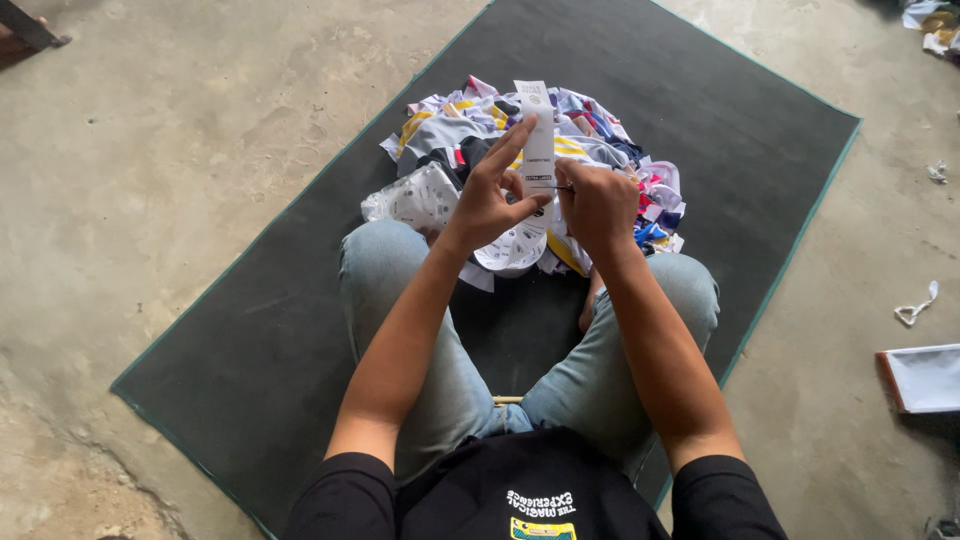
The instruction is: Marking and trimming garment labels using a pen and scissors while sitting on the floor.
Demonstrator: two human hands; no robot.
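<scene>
Two hands meet over the lap: the left hand (487,203) pinches the lower part of a long white paper tag (537,140) between thumb and fingers, forefinger stretched up along it, while the right hand (598,205) is curled shut around a thin dark tool touching the tag's right edge. Just beyond lies a heap of colourful cloth (600,140) on a dark mat (700,120) over concrete floor (180,120).
</scene>
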